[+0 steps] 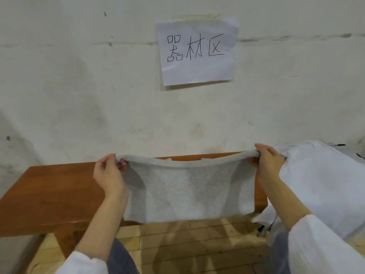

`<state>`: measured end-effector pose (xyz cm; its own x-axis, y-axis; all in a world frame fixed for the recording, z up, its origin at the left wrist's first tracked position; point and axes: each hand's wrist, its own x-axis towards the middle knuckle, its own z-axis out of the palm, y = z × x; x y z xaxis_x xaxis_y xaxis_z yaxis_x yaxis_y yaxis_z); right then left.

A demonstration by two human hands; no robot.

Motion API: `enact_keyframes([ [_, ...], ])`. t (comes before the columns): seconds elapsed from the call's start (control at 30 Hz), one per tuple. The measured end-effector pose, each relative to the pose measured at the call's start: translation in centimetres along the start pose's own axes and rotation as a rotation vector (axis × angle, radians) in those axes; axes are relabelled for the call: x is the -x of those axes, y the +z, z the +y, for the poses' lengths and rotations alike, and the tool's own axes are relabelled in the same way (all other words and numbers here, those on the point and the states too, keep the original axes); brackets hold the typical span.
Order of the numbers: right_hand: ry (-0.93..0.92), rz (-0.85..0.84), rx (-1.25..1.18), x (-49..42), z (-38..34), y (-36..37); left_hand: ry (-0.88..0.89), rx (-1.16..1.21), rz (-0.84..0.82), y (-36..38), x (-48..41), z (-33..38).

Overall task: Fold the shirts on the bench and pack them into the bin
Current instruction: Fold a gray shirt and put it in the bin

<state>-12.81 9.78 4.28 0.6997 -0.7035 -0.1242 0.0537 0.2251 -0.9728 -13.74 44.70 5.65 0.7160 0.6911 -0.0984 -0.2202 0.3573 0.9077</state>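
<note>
Grey shirt [187, 188]: held up over the wooden worktop [49, 186], top edge pinched by left hand [108, 175] and right hand [266, 165] fingers; folding barely begun, it seems. White shirt [320, 184]: heaped unfolded at right. Bin: not in view; packing all remains.
</note>
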Motion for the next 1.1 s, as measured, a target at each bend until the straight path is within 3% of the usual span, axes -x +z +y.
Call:
enact_keyframes([
  [0.13,0.226,-0.219,0.073,-4.3,2.4,3.9,-0.159,-0.106,-0.053,3.0,-4.5,-4.5],
  [0.2,0.185,-0.325,0.375,-4.0,5.2,4.9,-0.188,-0.402,-0.153,3.3,-5.0,-8.0],
  [0.3,-0.145,-0.443,0.946,-0.1,9.7,5.2,0.108,-0.954,-0.48,2.8,-3.6,-12.0],
  [0.37,-0.211,-0.54,1.224,2.8,11.8,5.3,0.392,-1.325,-0.835,2.4,-3.0,-14.2],
  [0.43,-0.253,-0.554,1.398,4.4,13.1,4.9,0.544,-1.613,-1.026,1.7,-3.3,-15.7],
  [0.53,-0.366,-0.533,1.552,3.9,14.4,3.9,0.511,-1.689,-1.003,0.8,-2.7,-16.4],
  [0.73,-0.464,-0.863,1.629,-1.3,12.2,4.3,0.465,-1.946,-0.904,0.7,3.1,-13.0],
  [0.8,-0.453,-0.797,1.639,-0.7,11.8,5.0,0.518,-1.936,-0.891,1.9,3.4,-12.0],
  [0.87,-0.396,-0.575,1.575,2.3,12.1,5.6,0.631,-1.841,-0.914,3.7,2.3,-12.6],
  [0.97,-0.199,-0.339,1.393,6.7,13.4,5.3,0.775,-1.668,-1.158,6.4,0.1,-15.1],
  [1.03,-0.207,-0.28,1.411,7.9,14.9,4.6,0.793,-1.694,-1.342,6.8,-0.9,-17.0],
  [1.1,-0.273,-0.275,1.462,7.8,16.1,4.3,0.748,-1.735,-1.363,6.4,-1.2,-18.0],
])
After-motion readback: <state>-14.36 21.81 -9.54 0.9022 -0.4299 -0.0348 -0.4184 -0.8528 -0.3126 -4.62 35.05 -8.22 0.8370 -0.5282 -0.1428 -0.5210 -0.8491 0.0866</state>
